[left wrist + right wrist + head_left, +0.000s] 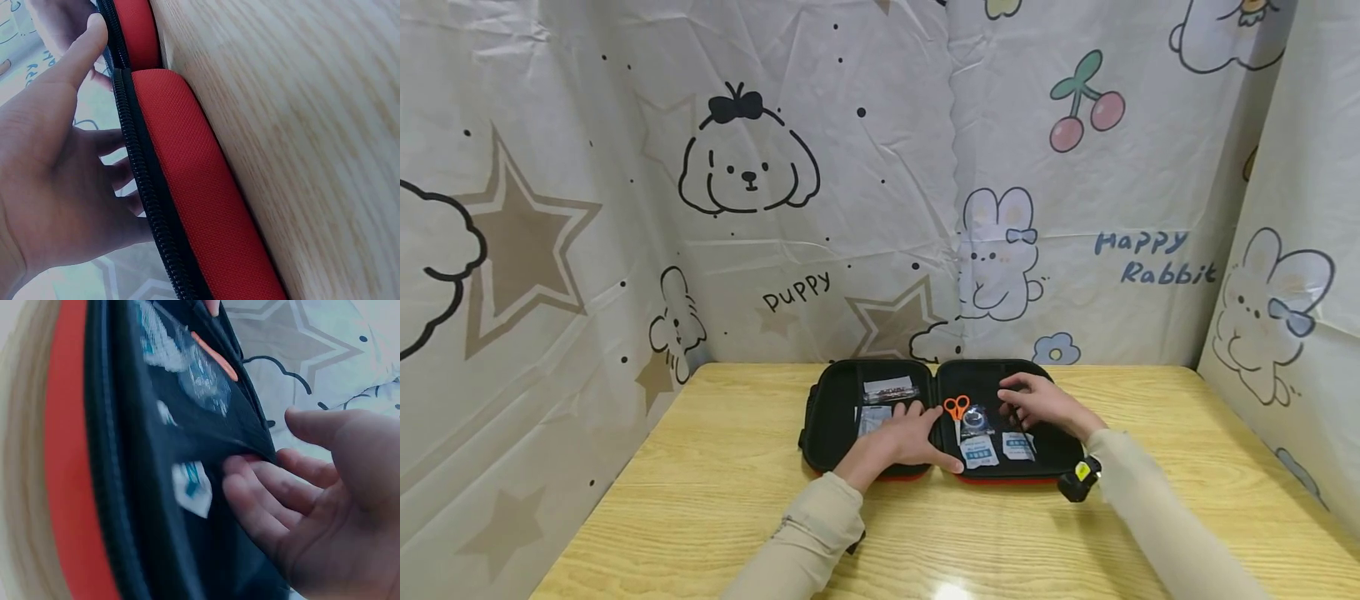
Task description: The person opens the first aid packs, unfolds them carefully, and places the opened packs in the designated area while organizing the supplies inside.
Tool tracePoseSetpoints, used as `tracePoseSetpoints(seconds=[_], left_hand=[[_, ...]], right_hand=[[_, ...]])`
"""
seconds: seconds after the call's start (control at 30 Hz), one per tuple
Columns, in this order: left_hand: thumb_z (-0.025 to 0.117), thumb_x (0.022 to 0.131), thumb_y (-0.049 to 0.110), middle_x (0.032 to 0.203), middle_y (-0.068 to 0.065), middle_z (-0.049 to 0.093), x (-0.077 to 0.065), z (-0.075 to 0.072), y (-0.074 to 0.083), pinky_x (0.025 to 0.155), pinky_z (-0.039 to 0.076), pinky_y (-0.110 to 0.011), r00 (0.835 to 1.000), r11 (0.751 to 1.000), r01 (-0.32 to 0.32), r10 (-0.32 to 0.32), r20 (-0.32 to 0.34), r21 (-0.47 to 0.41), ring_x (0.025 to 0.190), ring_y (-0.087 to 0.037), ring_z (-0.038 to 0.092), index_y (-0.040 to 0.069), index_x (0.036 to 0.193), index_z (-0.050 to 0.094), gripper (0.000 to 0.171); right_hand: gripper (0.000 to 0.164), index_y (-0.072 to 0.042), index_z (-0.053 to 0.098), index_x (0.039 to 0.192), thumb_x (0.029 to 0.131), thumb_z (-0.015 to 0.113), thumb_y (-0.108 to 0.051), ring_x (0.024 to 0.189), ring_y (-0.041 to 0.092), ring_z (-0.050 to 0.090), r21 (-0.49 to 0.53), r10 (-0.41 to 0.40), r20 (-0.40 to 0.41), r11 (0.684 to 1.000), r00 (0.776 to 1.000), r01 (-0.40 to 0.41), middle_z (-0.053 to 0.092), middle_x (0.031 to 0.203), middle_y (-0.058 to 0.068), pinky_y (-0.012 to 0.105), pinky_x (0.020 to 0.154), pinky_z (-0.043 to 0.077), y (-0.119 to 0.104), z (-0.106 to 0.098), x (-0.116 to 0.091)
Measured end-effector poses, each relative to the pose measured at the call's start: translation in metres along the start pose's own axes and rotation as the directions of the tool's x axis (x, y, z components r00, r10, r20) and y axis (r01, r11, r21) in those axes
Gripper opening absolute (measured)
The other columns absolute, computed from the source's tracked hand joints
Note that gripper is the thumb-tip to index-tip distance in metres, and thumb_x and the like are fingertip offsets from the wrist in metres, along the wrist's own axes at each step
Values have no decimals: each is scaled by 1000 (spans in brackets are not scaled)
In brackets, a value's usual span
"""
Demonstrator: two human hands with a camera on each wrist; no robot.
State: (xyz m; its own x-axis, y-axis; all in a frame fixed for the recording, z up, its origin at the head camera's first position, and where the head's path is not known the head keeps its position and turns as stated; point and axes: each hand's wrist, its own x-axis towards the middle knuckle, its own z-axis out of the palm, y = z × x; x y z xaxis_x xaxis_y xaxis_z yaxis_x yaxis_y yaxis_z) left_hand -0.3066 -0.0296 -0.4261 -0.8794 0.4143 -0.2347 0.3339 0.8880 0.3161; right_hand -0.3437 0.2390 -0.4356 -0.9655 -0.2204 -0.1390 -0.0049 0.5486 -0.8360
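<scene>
An unfolded black case (1056, 454) with red outer sides (187, 156) and a zipper lies on the table. My left hand (910, 437) reaches over its inner left half and the hinge, fingers spread, thumb near the front edge. My right hand (1037, 402) is at the right half. In the right wrist view its fingertips (240, 487) touch a dark pocket edge, thumb standing apart. That half holds orange-handled scissors (957, 407), a clear-wrapped round item (976, 418), a white packet (979, 452) and another white packet (1018, 446).
In the left half lie a clear-wrapped item (891, 392) and a pale packet (872, 419), partly behind my left hand. The wooden table (715, 467) ends at a printed cloth backdrop (880, 208) behind and at both sides. A black-and-yellow device (1078, 479) sits at my right wrist.
</scene>
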Motion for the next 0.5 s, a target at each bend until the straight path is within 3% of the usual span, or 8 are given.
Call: tracePoseSetpoints(seconds=[0.23,0.5], left_hand=[[72,71,74,158,-10,31,1,0,-2,110,39,-52,1000,1000,-5,5,-9,13,140,-31,32,26,157,30,107],[71,72,75,158,-11,31,1,0,-1,110,39,-52,1000,1000,-16,16,-4,10,141,-32,31,25,157,30,107]], right_hand=[[35,2,58,125,100,59,-23,82,20,59,-269,-101,-100,961,990,71,66,102,15,30,66,53,-6,-10,-2],[29,-1,64,119,96,63,-19,85,19,61,-345,-212,-97,924,972,167,68,102,13,34,72,54,-19,-4,4]])
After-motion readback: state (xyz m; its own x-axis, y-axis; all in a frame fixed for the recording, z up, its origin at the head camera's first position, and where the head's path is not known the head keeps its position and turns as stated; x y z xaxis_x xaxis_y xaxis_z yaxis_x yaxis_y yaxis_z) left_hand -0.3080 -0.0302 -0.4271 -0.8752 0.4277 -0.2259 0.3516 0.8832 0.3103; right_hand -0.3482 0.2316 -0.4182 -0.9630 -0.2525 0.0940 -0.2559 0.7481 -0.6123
